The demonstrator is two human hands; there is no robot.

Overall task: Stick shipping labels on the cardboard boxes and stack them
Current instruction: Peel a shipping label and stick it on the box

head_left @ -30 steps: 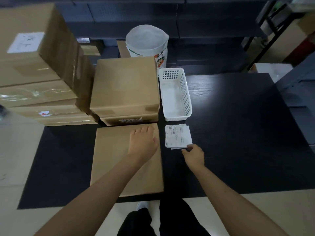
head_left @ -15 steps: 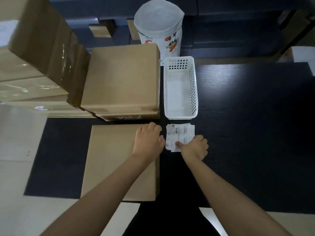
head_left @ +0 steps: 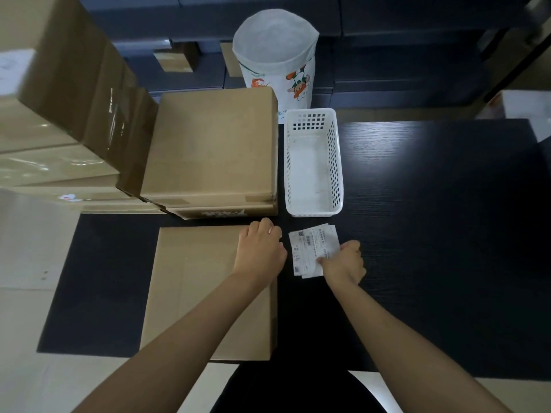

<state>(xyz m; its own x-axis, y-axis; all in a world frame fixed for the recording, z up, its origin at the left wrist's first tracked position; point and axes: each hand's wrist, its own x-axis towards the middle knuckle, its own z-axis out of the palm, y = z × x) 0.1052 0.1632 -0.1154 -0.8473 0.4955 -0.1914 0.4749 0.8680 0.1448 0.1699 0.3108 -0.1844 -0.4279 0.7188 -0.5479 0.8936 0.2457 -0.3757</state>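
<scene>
A flat cardboard box (head_left: 205,290) lies on the black table (head_left: 432,234) in front of me. My left hand (head_left: 261,253) rests on its far right corner, fingers curled over the far edge. Just right of the box lies a small pile of white shipping labels (head_left: 310,247). My right hand (head_left: 343,262) sits on the pile's right side and pinches the labels with curled fingers. Behind the flat box stands a taller cardboard box (head_left: 211,150) on another one. A stack of taped cardboard boxes (head_left: 59,114) rises at the left.
A white perforated plastic basket (head_left: 335,162) stands beyond the labels, right of the taller box. A white woven sack (head_left: 275,55) stands on the floor behind the table. Dark shelving runs along the back. Bare black tabletop stretches to the right.
My right hand moved from the pile's near edge onto the labels and closed on them. My left hand slid toward the box's far right corner. The view has tilted down and closer.
</scene>
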